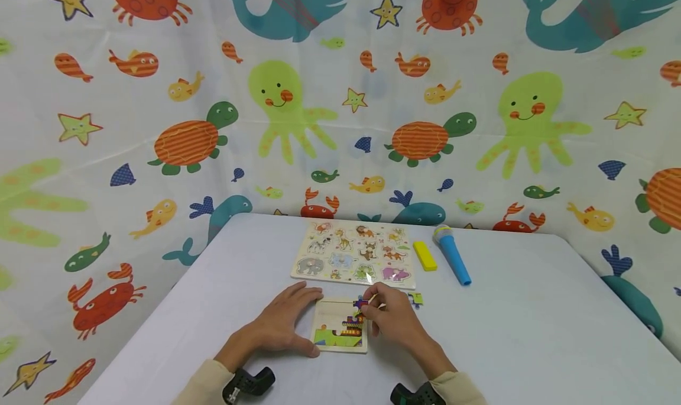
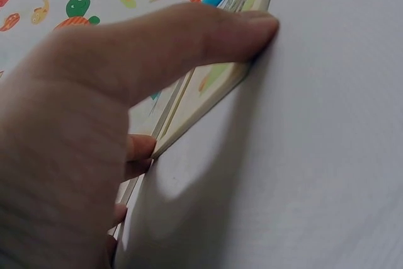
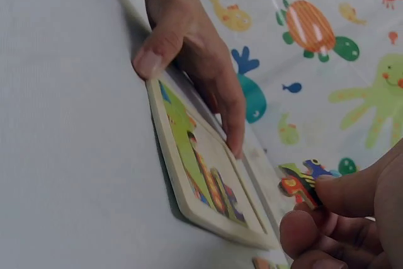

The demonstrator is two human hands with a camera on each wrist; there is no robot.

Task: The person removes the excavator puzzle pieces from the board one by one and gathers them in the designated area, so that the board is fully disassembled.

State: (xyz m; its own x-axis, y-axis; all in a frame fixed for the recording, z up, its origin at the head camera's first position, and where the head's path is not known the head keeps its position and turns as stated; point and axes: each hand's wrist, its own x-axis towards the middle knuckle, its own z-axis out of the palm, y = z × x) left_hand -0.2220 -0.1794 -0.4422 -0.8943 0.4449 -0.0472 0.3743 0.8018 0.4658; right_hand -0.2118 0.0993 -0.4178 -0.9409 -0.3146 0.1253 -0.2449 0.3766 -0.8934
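Observation:
A small wooden jigsaw board [image 1: 340, 350] lies on the table, with joined colourful pieces [image 1: 340, 337] along its bottom and right side. Bare wood shows at its upper left. My left hand [image 1: 282, 319] rests along the left side with fingers extended, its thumb at the lower left corner and fingertips near the upper left one. Above the upper right corner, my right hand [image 1: 396, 316] pinches a jigsaw piece [image 3: 301, 184] between thumb and fingers. In the right wrist view this piece is held off the board, with blue, green and red on it.
Beyond the board lies a larger animal puzzle [image 1: 352, 254]. To its right are a yellow block [image 1: 425, 256] and a blue toy microphone [image 1: 453, 257]. A loose green jigsaw piece [image 1: 416, 299] lies behind my right hand. A sea-animal cloth [image 1: 340, 115] hangs behind the table.

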